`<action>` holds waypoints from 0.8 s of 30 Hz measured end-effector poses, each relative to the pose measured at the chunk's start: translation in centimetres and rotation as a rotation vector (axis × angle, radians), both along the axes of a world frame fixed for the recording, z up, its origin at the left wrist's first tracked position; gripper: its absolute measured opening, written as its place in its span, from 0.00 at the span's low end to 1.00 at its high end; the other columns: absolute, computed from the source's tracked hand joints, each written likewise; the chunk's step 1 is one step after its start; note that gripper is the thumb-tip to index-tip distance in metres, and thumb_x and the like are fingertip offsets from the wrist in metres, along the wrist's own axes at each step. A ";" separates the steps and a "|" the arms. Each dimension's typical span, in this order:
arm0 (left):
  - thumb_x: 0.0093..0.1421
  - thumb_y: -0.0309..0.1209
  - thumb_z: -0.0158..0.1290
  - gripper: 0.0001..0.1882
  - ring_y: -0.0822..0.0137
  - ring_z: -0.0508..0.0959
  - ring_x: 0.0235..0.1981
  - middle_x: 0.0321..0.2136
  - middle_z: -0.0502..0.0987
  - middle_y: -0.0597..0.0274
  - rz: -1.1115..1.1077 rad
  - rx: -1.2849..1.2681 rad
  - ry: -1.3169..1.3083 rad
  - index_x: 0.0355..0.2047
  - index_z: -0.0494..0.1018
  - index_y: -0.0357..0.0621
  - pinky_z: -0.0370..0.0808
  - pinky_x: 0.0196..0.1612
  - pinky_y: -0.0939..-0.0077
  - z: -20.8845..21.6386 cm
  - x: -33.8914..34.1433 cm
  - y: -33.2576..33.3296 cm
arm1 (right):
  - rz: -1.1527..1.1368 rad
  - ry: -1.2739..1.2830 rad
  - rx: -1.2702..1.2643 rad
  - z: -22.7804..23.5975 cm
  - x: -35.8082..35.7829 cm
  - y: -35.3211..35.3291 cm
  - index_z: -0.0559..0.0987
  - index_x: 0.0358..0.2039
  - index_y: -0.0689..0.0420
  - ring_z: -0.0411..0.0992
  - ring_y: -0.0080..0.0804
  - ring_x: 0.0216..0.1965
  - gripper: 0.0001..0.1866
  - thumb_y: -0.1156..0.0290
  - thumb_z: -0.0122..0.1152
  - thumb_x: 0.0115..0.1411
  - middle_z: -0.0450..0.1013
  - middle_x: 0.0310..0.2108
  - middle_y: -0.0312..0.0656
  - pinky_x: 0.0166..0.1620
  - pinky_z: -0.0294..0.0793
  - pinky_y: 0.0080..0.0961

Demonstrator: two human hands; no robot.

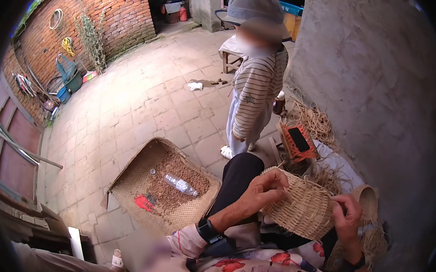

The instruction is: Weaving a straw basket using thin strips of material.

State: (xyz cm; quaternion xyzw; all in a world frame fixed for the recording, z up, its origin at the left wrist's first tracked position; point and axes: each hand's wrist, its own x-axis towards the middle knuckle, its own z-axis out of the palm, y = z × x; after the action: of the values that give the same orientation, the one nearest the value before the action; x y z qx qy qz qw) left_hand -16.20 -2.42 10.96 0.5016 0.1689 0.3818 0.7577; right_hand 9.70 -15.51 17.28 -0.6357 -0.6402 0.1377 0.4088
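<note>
A woven straw piece [300, 208], pale tan with a coarse weave, lies over my lap. My left hand [264, 189] is closed at its upper left edge, fingers bent and thumb against them. On the opposite edge, my right hand [347, 217] pinches the weave with curled fingers. Any single strand between the fingertips is too fine to make out. Beyond the piece lie loose straw strands [327, 176], and a round pale woven or wooden ring-shaped object [366, 201] is near my right hand.
A large woven tray [126, 193] holds brown nuts or seeds, a clear plastic bottle [181, 185] and a red scrap [144, 202]. A small person [257, 82] in a hat stands ahead. An orange-framed black panel [298, 140] and a straw heap [310, 119] sit by the wall [380, 74].
</note>
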 end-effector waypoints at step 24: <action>0.70 0.38 0.50 0.15 0.76 0.73 0.39 0.36 0.76 0.66 -0.375 0.303 0.250 0.49 0.75 0.41 0.71 0.39 0.78 0.6 -1.7 3.0 | 0.585 -0.721 0.325 1.8 -12.4 6.1 0.77 0.29 0.59 0.69 0.35 0.21 0.08 0.79 0.62 0.46 0.64 0.20 0.38 0.24 0.67 0.33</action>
State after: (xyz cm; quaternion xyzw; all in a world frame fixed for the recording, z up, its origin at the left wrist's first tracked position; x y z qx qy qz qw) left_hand -17.86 0.55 11.53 0.6752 0.1062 0.1909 0.7046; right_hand -2.71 -9.45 19.12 -0.3642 -0.9059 -0.0836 0.1994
